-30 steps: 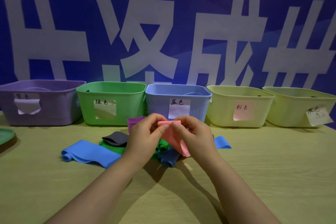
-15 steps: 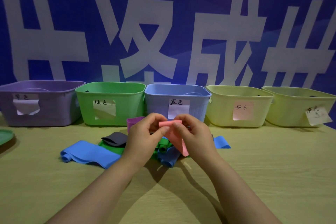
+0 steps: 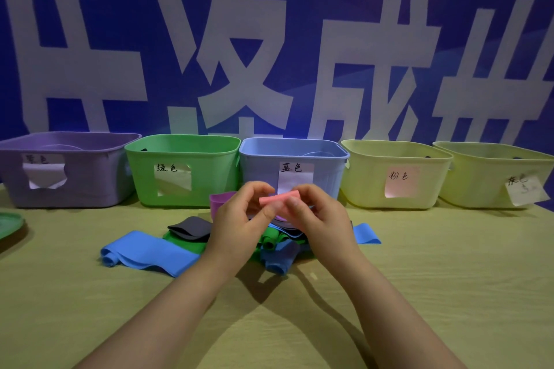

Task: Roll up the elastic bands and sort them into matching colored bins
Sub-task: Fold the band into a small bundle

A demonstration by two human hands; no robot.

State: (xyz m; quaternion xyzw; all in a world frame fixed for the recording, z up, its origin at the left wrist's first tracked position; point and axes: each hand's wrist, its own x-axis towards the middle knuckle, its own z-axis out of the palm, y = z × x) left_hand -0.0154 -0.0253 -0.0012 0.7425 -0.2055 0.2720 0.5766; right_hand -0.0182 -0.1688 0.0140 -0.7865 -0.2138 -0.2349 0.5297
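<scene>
Shortening since before, the pink band (image 3: 280, 198) is rolling up pinched between left grip (image 3: 239, 220) and right grip (image 3: 322, 219); other bands (image 3: 150, 252) are waiting

Both bare forearms are reaching forward from the lower edge of the view and converging toward the middle. The left hand (image 3: 236, 220) and the right hand (image 3: 325, 216) are meeting nearly fingertip to fingertip, backs turned outward. Each hand is curling its fingers and pinching one end of a pink band (image 3: 280, 198), which is lying level between them; the left thumb (image 3: 266, 212) is pressing against its underside, close to the right thumb.
</scene>
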